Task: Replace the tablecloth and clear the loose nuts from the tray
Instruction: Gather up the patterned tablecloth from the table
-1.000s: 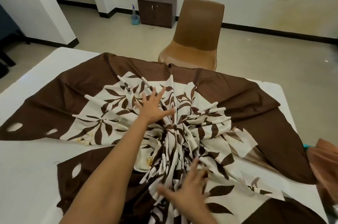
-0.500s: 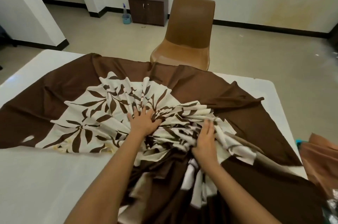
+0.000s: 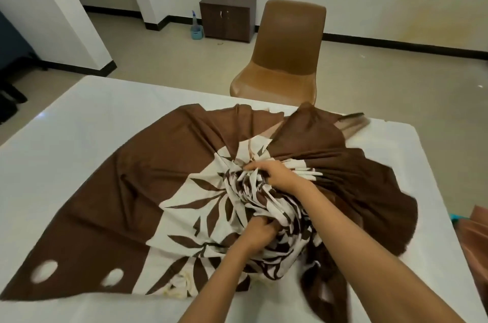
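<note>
Gathered inward since half a second earlier, the brown-and-cream tablecloth [image 3: 111, 190] sat bunched in the middle of the white table [image 3: 79, 116], its left part flat toward 9 o'clock. The left hand [image 3: 260, 233] gripped folds at the bunch's 6 o'clock, and the right hand [image 3: 274, 177] clutched pleats at its 12 o'clock. Removal seemed well along, though no tray or nuts showed; beyond the table stood a dark cabinet [image 3: 227, 16] at 11 o'clock and a brown chair [image 3: 285, 53] at 12.
</note>
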